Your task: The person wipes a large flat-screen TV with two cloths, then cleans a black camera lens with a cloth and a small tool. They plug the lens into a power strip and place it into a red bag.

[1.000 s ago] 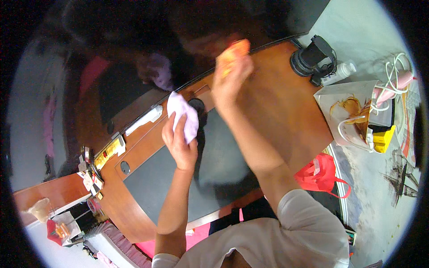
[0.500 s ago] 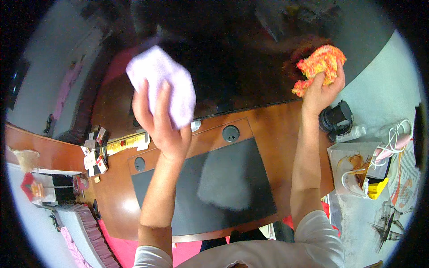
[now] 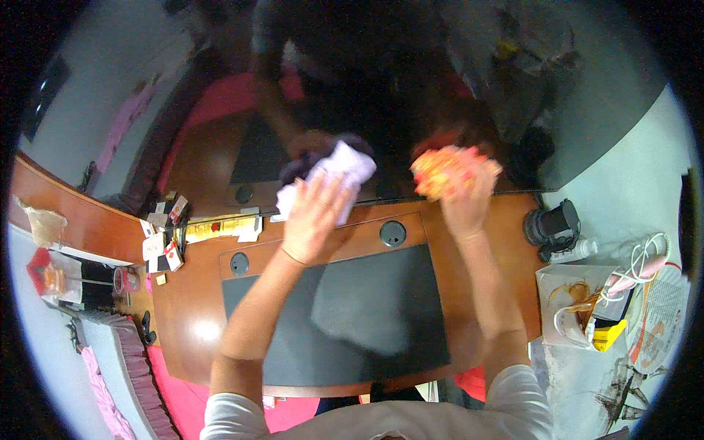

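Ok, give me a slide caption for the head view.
Left hand presses a white cloth and right hand an orange sponge against a mirror above the brown desk.

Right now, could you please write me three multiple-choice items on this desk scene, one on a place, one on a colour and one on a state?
1. Where does the black camera stand?
A. at the desk's right end
B. on the dark mat
C. on the floor at the left

2. What colour is the cloth in the right hand?
A. blue
B. orange
C. black

3. How is the left hand occupied?
A. it lies flat and empty on the mat
B. it holds a cup
C. it presses a white cloth against the surface behind the desk

Answers: 1 A, the camera sits on the wooden desk beyond the mat's right edge. 2 B, the orange cloth is bunched in the fingers. 3 C, the white cloth shows above the fingers.
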